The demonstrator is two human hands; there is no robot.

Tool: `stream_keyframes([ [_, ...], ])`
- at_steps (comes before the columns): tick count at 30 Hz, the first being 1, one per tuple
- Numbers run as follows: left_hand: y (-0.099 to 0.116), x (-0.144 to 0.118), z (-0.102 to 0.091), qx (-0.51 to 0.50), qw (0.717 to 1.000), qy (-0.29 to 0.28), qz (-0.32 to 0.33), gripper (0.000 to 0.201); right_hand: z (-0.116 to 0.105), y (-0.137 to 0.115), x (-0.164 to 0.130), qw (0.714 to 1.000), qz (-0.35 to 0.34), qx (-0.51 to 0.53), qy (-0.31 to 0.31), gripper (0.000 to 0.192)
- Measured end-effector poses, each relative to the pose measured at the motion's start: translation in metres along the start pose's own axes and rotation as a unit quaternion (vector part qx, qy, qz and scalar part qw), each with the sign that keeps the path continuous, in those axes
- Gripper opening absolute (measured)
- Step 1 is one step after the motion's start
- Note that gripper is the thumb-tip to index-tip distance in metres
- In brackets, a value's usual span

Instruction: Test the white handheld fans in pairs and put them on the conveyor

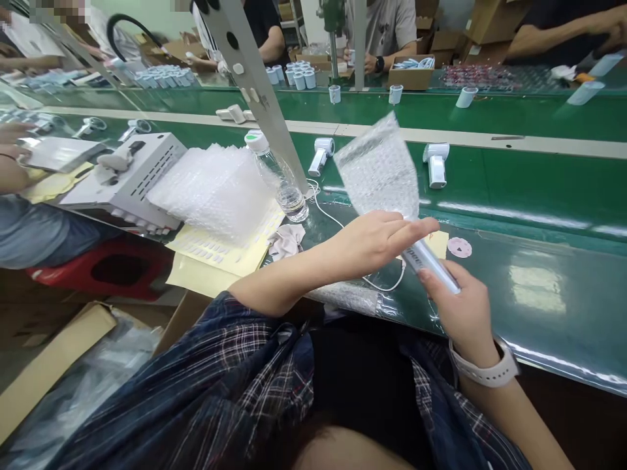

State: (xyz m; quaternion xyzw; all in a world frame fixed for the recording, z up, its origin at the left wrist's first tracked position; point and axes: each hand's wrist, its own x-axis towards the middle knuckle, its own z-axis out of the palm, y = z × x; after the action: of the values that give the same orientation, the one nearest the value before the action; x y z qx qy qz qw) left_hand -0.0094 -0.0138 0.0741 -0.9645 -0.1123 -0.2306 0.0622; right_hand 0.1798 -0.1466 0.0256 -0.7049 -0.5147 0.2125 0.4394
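My left hand pinches the lower edge of a clear bubble-wrap bag that stands up over the green conveyor belt. My right hand, with a white watch on the wrist, grips a white cylindrical device whose end sits at the bag's mouth. A white cable runs across the belt edge below my hands. A stack of bubble-wrap bags lies to the left.
A plastic water bottle stands by the stack, beside sticker sheets and a white machine. White handheld devices lie on the belt. Other people sit across the line and at my left. A cardboard box is below left.
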Motion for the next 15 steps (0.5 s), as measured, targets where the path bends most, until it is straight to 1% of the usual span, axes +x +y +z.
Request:
stream_keyframes([
  [1,0.0,0.001,0.002,0.003,1.0,-0.002,-0.009,0.04,0.001,-0.002,0.0,0.999,0.0,0.004,-0.04,0.047],
  [2,0.001,0.002,0.004,-0.002,1.0,-0.005,-0.013,0.041,0.001,-0.003,0.0,0.998,-0.009,-0.003,-0.066,0.043],
  [3,0.002,0.002,0.005,-0.01,1.0,-0.009,-0.016,0.041,-0.001,-0.004,0.002,0.997,-0.018,-0.013,-0.068,0.04],
  [4,0.003,0.002,0.007,-0.017,1.0,-0.013,-0.017,0.041,-0.003,-0.004,0.005,0.999,-0.019,-0.014,-0.047,0.038],
  [5,0.005,0.002,0.007,-0.021,0.999,-0.017,-0.018,0.042,-0.006,-0.004,0.008,1.0,-0.008,0.011,-0.015,0.037],
  [6,0.007,0.002,0.008,-0.019,0.999,-0.021,-0.021,0.043,-0.009,-0.004,0.012,0.998,0.018,0.068,0.01,0.039],
  [7,0.008,0.002,0.007,-0.013,0.999,-0.024,-0.023,0.044,-0.01,-0.003,0.015,0.987,0.052,0.15,0.021,0.042],
  [8,0.01,0.001,0.005,-0.007,0.999,-0.028,-0.027,0.045,-0.011,-0.003,0.017,0.967,0.086,0.24,0.014,0.045],
  [9,0.011,0.002,0.003,-0.007,0.999,-0.031,-0.032,0.046,-0.01,-0.004,0.017,0.941,0.111,0.318,-0.006,0.047],
  [10,0.012,0.002,0.0,-0.017,0.998,-0.035,-0.039,0.046,-0.009,-0.006,0.016,0.92,0.122,0.371,-0.033,0.048],
  [11,0.013,0.003,-0.004,-0.042,0.997,-0.037,-0.047,0.044,-0.007,-0.009,0.013,0.91,0.116,0.393,-0.057,0.048],
  [12,0.015,0.004,-0.008,-0.083,0.994,-0.033,-0.059,0.042,-0.006,-0.013,0.008,0.914,0.094,0.387,-0.08,0.047],
  [13,0.016,0.005,-0.012,-0.136,0.988,-0.018,-0.073,0.04,-0.006,-0.018,0.003,0.926,0.062,0.359,-0.101,0.045],
  [14,0.017,0.007,-0.016,-0.196,0.977,0.012,-0.087,0.037,-0.007,-0.023,-0.002,0.941,0.025,0.315,-0.124,0.043],
  [15,0.018,0.008,-0.019,-0.255,0.96,0.057,-0.1,0.036,-0.009,-0.027,-0.006,0.956,-0.017,0.257,-0.142,0.042],
])
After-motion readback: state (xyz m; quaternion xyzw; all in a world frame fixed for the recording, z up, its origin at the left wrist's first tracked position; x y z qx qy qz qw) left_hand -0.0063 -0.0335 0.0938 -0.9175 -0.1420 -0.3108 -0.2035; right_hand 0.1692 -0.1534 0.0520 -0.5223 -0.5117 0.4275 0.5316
